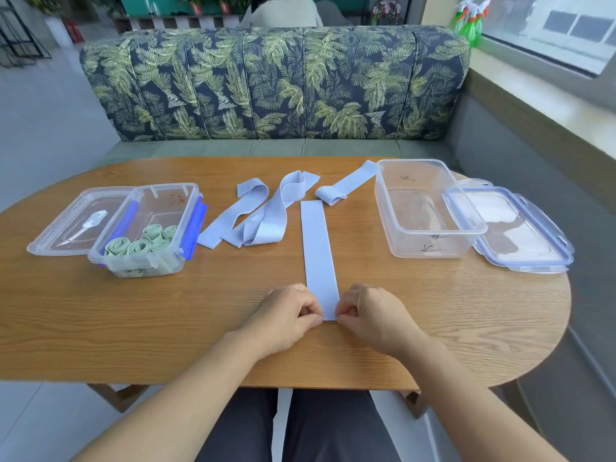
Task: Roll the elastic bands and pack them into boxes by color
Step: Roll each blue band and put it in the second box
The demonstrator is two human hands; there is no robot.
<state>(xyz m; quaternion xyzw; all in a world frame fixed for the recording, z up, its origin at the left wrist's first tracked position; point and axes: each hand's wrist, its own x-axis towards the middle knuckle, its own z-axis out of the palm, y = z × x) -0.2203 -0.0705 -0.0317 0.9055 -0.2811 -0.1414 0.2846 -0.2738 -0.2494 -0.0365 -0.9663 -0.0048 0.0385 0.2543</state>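
1. Wooden table: oval top, visible grain, pale legs showing under the near edge.
2. Sofa just beyond the table's far edge: dark backrest with green palm-leaf print, plain green seat.
3. Window at right above a pale sill; green spray bottles at the sill's far end.
4. Black metal rack at far left on the grey floor.
5. Potted plants behind the sofa; detail too small to tell.

A flat blue band lies lengthwise on the desk; the left hand and right hand pinch its near corners. The left box holds green rolls; the right box stands beside loose blue bands.
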